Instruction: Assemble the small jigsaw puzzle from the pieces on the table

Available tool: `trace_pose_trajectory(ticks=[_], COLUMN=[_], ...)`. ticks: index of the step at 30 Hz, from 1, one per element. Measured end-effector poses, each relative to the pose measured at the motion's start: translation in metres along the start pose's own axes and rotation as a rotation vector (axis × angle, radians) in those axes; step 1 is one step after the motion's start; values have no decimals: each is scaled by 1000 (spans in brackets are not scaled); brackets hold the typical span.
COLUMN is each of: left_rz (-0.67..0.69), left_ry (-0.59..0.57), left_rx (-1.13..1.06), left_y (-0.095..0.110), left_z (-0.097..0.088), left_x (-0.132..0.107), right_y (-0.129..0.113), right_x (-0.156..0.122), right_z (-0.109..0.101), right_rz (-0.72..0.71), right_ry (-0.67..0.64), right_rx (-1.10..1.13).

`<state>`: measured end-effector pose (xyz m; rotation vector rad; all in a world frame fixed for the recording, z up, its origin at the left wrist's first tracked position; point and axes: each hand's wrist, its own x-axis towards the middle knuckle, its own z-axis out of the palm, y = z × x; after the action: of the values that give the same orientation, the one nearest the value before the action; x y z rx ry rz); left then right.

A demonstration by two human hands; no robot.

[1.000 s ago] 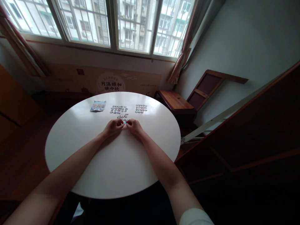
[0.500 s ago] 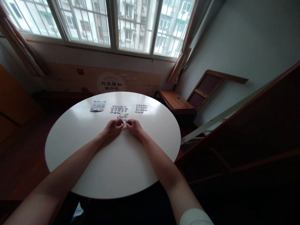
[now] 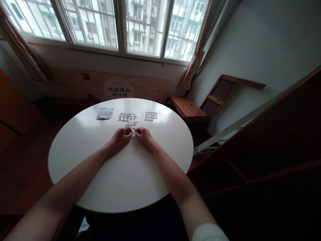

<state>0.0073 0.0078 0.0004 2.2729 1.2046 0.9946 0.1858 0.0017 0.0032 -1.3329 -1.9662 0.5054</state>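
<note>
Both hands meet near the middle of a white oval table [image 3: 112, 180]. My left hand [image 3: 122, 134] is closed in a pinch on a small light-blue jigsaw piece [image 3: 133, 131]. From the other side, my right hand [image 3: 143, 135] pinches at the same spot, its fingertips nearly touching the left ones. Fingers partly hide the piece, so I cannot tell whether it is one or two joined. Just beyond lie a few jigsaw pieces [image 3: 131, 124] in a loose cluster. Farther back is a larger group of jigsaw pieces [image 3: 127, 116], and to its right a neat block of pieces in rows [image 3: 151, 116].
A picture sheet or packet [image 3: 105, 113] lies at the table's far left. Behind the table are a printed cardboard panel [image 3: 145, 83] and barred windows [image 3: 145, 26]. A wooden chair [image 3: 189, 107] stands back right, and a dark wooden panel [image 3: 276, 144] fills the right side.
</note>
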Motion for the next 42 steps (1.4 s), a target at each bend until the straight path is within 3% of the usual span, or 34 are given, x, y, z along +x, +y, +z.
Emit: trace_pose_trajectory(ticks=[42], left_rz=[2], left_ry=[-1], left_rx=[9], left_y=[0], left_z=[0], left_x=[0], right_y=[-1], right_x=[-1], right_z=[0], right_rz=[7], right_ry=[-1], right_rx=[-12])
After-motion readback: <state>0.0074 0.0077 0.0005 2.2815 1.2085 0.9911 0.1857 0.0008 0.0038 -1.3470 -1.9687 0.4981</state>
